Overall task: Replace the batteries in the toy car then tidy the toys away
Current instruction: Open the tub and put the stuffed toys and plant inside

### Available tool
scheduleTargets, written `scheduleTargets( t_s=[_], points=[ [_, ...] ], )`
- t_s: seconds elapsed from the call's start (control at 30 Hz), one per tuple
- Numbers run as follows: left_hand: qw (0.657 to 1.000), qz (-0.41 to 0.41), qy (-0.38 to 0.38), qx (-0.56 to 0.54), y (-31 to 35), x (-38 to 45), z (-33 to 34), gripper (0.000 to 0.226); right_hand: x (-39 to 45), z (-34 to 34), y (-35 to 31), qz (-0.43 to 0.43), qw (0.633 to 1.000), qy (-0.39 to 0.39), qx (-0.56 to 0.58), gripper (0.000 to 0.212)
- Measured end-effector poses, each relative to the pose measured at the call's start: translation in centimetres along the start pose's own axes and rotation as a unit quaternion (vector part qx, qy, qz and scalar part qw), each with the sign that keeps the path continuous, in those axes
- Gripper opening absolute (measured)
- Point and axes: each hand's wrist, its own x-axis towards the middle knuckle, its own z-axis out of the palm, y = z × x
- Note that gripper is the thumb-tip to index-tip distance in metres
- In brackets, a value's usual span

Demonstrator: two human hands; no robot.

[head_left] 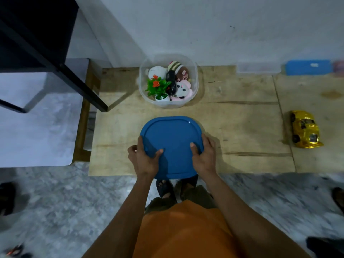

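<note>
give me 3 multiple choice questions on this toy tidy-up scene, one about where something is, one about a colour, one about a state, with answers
1. Where is the shiny gold toy car?
A. inside the clear plastic tub
B. on the wooden board, at the right, apart from the tub
C. under the blue lid

2. What colour is the flat rounded plastic lid that both hands hold?
A. blue
B. red
C. white

3. What state is the clear plastic tub of soft toys in?
A. shut with its lid on
B. tipped on its side
C. upright and open, with no lid on it

Answers:
1 B, the car sits alone on the board far right of the tub.
2 A, the lid gripped by the left hand and right hand is blue.
3 C, the plush toys and small fake plant show through the open top.
</note>
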Motion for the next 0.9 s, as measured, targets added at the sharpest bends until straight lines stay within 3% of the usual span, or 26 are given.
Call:
scheduleTargets(
  t_s=[0.3,0.6,0.9],
  points=[
    [0.998,0.064,0.022,-0.015,1.9,0.2,-2.3,0.098,-1.8,-0.8,-2.9,-0.084,0.989,0.115,0.034,0.066],
    [0.994,0.101,0.027,-0.027,9.1,7.1,-3.0,0.094,5.2,-1.1,-9.0,-0.104,0.985,0.108,0.091,0.07],
    [0.992,0.112,0.044,-0.032,14.7,15.6,-0.8,0.094,16.0,0.4,-14.3,-0.119,0.986,0.089,0.074,0.067]
  ],
)
